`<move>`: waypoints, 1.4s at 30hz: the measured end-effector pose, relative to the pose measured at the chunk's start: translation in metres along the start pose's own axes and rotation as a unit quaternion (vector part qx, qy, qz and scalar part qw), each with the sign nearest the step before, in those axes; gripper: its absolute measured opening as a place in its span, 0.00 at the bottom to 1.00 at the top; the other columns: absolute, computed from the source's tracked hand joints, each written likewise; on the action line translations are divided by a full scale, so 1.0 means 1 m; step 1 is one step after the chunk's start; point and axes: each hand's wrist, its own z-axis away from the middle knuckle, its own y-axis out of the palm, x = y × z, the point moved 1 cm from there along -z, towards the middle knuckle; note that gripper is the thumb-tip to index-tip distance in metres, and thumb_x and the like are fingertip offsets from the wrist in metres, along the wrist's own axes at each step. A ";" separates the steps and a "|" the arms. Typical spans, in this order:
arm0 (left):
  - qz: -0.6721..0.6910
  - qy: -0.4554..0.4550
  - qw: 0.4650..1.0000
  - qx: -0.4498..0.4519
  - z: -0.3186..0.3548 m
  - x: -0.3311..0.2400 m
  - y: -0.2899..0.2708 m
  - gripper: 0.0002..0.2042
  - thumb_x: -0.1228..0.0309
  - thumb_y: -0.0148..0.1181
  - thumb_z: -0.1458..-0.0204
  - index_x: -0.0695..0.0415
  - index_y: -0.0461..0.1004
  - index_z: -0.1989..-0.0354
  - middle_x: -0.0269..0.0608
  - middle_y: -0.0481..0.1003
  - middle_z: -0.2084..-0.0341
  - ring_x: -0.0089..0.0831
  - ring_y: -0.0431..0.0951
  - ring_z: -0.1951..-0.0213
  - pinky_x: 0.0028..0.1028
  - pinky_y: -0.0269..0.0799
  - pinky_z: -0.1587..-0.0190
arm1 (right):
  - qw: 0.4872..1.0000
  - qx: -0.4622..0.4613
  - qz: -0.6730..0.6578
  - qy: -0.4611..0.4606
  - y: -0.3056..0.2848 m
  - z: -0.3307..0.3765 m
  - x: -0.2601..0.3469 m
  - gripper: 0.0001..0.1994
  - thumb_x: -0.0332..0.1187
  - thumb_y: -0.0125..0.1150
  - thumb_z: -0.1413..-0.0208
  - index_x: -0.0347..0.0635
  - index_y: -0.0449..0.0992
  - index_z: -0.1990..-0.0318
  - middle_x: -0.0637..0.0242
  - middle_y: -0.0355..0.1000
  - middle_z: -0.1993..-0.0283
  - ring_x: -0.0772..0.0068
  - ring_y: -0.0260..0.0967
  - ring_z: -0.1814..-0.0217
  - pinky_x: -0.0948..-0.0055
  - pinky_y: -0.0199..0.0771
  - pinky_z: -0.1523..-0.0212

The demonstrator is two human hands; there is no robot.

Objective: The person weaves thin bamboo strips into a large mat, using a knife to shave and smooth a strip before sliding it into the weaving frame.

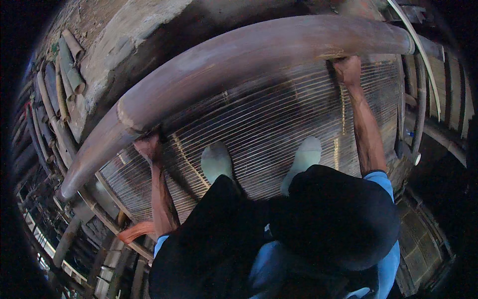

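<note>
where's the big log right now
In the head view the log arcs across the upper half, above the slatted mat, with the left hand and right hand gripping its near edge.

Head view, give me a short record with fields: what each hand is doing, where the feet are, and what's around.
left hand: left hand grips the underside of the thick brown pole near its left end
right hand: right hand grips the same pole near its right end
pole: lies across a slatted mat of thin bamboo strips
feet: two pale socked feet stand on the mat, apart
clothing: dark trousers, blue sleeves
surroundings: bamboo poles stacked at the left by a rough wall
</note>
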 end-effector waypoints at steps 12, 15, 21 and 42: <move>-0.080 0.094 0.986 -0.114 0.014 -0.021 0.034 0.12 0.66 0.71 0.59 0.60 0.77 0.70 0.47 0.76 0.73 0.51 0.75 0.64 0.44 0.68 0.57 | 1.000 0.009 -0.010 0.003 0.054 0.023 0.058 0.14 0.36 0.68 0.53 0.37 0.81 0.62 0.54 0.80 0.63 0.48 0.77 0.61 0.60 0.75 0.60; -0.137 0.135 0.980 -0.042 0.042 -0.024 0.038 0.12 0.66 0.70 0.57 0.59 0.73 0.79 0.49 0.76 0.76 0.48 0.75 0.67 0.43 0.65 0.65 | 0.995 0.091 -0.006 0.037 0.075 0.030 0.050 0.15 0.35 0.67 0.54 0.38 0.80 0.59 0.52 0.79 0.59 0.48 0.77 0.57 0.60 0.75 0.56; -0.158 0.146 0.975 0.060 0.032 -0.064 0.073 0.15 0.63 0.67 0.51 0.62 0.72 0.79 0.47 0.73 0.81 0.42 0.72 0.74 0.40 0.63 0.71 | 0.999 0.007 -0.042 0.003 0.071 0.051 0.034 0.21 0.37 0.66 0.54 0.37 0.77 0.51 0.53 0.76 0.51 0.47 0.71 0.50 0.54 0.67 0.44; -0.148 0.040 0.977 0.152 0.022 -0.061 0.091 0.26 0.60 0.66 0.49 0.67 0.73 0.47 0.59 0.74 0.48 0.55 0.72 0.46 0.47 0.65 0.43 | 0.994 -0.109 0.003 -0.032 0.092 0.042 0.088 0.17 0.52 0.63 0.50 0.48 0.83 0.66 0.56 0.70 0.49 0.53 0.61 0.42 0.51 0.57 0.44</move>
